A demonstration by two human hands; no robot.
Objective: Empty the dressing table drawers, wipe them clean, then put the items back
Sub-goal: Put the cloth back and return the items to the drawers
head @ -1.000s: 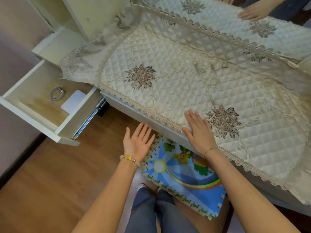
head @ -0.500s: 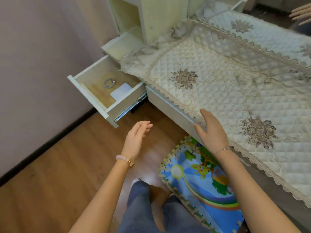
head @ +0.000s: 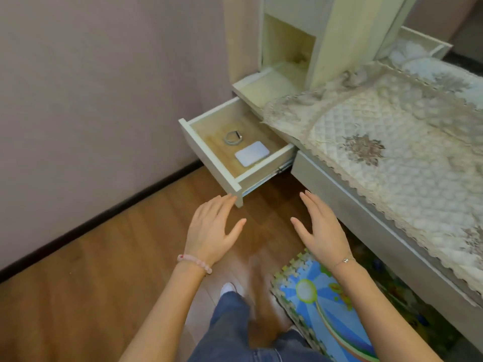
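Emptying step is under way, early in the task. The drawer (head: 209,160) at the left end of the desk (head: 366,220) is standing pulled out over the wooden floor (head: 104,257), and two things are lying on its bottom: a grey looped band (head: 233,138) toward the back and a flat white card-like piece (head: 252,153) just beside it, nearer the right wall. Left grip (head: 211,231) is hovering palm down with fingers straight and spread, holding nothing, fingertips just beside the drawer's near front corner; contact cannot be told. Right grip (head: 324,231) is likewise open and empty, hovering near the desk's front edge, apart from it. A quilted lace cover (head: 392,165) is lying over the desktop, its corner drooping close to the drawer's back. A second drawer (head: 423,48) at the far end appears open too, with something pale inside. A foam play mat (head: 326,309) is lying on the floor below. Judgement: the next move is calling for a hand over the drawer rim, pinching the band and lifting the flat piece by an edge, then setting both aside before wiping.
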